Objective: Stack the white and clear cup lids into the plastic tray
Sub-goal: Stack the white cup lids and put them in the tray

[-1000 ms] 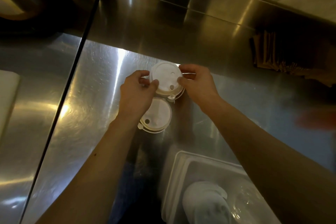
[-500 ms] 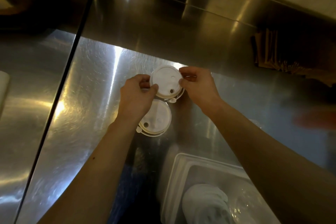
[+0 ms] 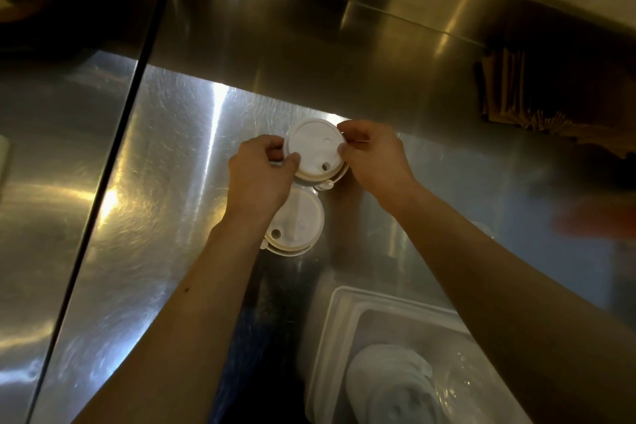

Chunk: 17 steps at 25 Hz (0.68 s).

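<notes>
Both bare hands meet over a brushed stainless-steel counter (image 3: 165, 217), pinching a small stack of round white plastic cup lids (image 3: 315, 150) between them. The left hand (image 3: 258, 179) grips the stack's left edge with its thumb on top and its curled fingers behind the rim; the right hand (image 3: 373, 155) grips the right edge the same way, thumb and forefinger closed on the rim. The top lid of this held stack faces up, showing a raised circular ridge and a small round sip hole near its lower right. Just below it, partly covered by the left wrist, a second short stack of white lids (image 3: 299, 224) lies flat on the counter, its sip hole at the lower left; the two stacks look to be touching or nearly so at a small tab between them. Near the bottom right stands a translucent rectangular plastic tray (image 3: 330, 337), well apart from the hands, holding a leaning column of white lids (image 3: 389, 385) and, beside it on the right, what appears to be clear lids (image 3: 461, 396), blurred and hard to make out. Brown paper pieces (image 3: 523, 96) sit against the steel back wall at the upper right.
</notes>
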Each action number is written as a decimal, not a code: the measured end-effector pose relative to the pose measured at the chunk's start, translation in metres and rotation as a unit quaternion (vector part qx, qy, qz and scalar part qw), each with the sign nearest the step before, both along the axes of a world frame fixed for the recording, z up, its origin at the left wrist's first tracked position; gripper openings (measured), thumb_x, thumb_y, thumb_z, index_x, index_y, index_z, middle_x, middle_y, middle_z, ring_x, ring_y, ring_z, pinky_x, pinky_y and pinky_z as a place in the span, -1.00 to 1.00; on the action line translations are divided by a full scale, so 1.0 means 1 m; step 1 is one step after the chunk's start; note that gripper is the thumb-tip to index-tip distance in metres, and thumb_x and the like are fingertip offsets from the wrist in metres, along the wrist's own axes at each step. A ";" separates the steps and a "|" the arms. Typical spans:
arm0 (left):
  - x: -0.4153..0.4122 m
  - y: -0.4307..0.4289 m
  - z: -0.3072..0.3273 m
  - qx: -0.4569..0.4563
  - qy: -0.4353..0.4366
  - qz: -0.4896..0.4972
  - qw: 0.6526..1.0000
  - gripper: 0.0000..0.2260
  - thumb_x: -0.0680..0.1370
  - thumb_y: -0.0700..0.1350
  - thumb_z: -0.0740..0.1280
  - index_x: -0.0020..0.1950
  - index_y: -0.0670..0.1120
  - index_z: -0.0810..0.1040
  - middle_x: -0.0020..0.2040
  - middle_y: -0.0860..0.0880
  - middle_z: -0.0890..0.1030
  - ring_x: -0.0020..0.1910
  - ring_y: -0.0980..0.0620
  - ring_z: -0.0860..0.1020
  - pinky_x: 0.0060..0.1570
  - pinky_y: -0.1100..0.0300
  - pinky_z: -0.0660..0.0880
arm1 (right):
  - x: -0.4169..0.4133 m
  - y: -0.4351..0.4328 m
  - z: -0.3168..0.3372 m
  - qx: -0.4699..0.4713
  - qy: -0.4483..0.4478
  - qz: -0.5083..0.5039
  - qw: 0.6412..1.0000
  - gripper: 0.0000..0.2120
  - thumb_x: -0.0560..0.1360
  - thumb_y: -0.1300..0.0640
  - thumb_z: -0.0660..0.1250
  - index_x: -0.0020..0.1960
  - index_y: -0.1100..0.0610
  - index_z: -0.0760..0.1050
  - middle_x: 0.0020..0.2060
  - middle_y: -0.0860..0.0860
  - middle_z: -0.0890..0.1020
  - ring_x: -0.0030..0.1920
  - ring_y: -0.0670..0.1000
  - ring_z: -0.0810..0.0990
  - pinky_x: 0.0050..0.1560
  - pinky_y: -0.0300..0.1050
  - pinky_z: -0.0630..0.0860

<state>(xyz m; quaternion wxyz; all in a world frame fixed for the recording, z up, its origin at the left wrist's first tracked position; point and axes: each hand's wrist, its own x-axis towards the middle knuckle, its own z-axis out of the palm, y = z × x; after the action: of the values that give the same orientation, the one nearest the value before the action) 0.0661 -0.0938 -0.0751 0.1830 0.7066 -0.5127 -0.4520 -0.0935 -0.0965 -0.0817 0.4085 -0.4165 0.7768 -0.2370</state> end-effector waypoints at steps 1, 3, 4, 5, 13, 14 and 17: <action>-0.001 0.000 0.000 -0.001 0.000 0.000 1.000 -0.67 0.53 -0.06 0.39 0.29 -0.06 0.54 0.20 -0.04 0.63 0.14 0.03 0.60 0.06 0.26 0.43 | 0.001 0.001 0.000 0.000 0.000 -0.003 1.000 -0.67 0.48 0.29 0.31 0.20 0.08 0.59 0.10 0.03 0.67 0.10 -0.03 0.63 0.19 -0.12 0.56; -0.002 0.000 0.000 -0.002 -0.001 0.000 1.000 -0.68 0.54 -0.08 0.39 0.28 -0.08 0.54 0.20 -0.05 0.63 0.16 0.02 0.59 0.10 0.23 0.45 | 0.003 0.002 -0.001 -0.001 0.003 -0.009 1.000 -0.67 0.49 0.29 0.29 0.21 0.08 0.58 0.12 0.03 0.66 0.11 -0.02 0.62 0.17 -0.15 0.55; -0.004 -0.001 0.000 -0.002 0.000 0.002 1.000 -0.69 0.54 -0.09 0.39 0.28 -0.09 0.54 0.20 -0.06 0.62 0.16 0.01 0.59 0.12 0.21 0.46 | 0.004 0.002 -0.001 -0.003 0.013 -0.004 1.000 -0.67 0.49 0.29 0.29 0.22 0.08 0.57 0.13 0.03 0.65 0.12 -0.01 0.62 0.18 -0.14 0.55; -0.004 -0.001 0.000 -0.002 0.000 0.004 1.000 -0.69 0.54 -0.10 0.39 0.27 -0.09 0.54 0.20 -0.07 0.62 0.16 0.00 0.59 0.15 0.19 0.49 | 0.006 0.003 -0.001 -0.004 0.024 0.005 1.000 -0.67 0.50 0.28 0.30 0.24 0.08 0.56 0.15 0.04 0.65 0.13 -0.01 0.61 0.19 -0.12 0.55; -0.011 0.000 0.002 0.007 0.000 0.038 0.999 -0.69 0.52 -0.13 0.40 0.26 -0.09 0.55 0.21 -0.07 0.61 0.18 -0.02 0.58 0.12 0.20 0.46 | 0.007 0.001 -0.002 0.019 -0.003 -0.032 0.999 -0.63 0.45 0.30 0.36 0.24 0.09 0.52 0.12 0.05 0.62 0.08 0.01 0.60 -0.09 -0.30 0.51; -0.011 0.001 0.002 0.011 0.001 0.041 0.999 -0.69 0.52 -0.13 0.40 0.26 -0.09 0.55 0.21 -0.06 0.61 0.18 -0.02 0.58 0.10 0.22 0.45 | 0.007 0.001 -0.002 0.022 -0.008 -0.043 0.999 -0.63 0.45 0.30 0.36 0.23 0.09 0.52 0.11 0.04 0.61 0.06 0.00 0.59 -0.16 -0.35 0.49; -0.011 0.003 0.004 0.023 0.009 0.051 0.998 -0.68 0.52 -0.14 0.40 0.27 -0.07 0.53 0.22 -0.05 0.60 0.17 0.01 0.58 0.08 0.24 0.45 | 0.010 0.002 -0.002 0.022 -0.005 -0.053 0.998 -0.65 0.44 0.31 0.35 0.20 0.09 0.53 0.06 0.00 0.60 0.05 -0.02 0.59 -0.23 -0.42 0.44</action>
<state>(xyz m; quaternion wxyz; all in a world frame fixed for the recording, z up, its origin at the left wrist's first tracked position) 0.0553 -0.0904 -0.0715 0.1944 0.7315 -0.4641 -0.4601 -0.0837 -0.0949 -0.0834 0.4085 -0.3647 0.8005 -0.2436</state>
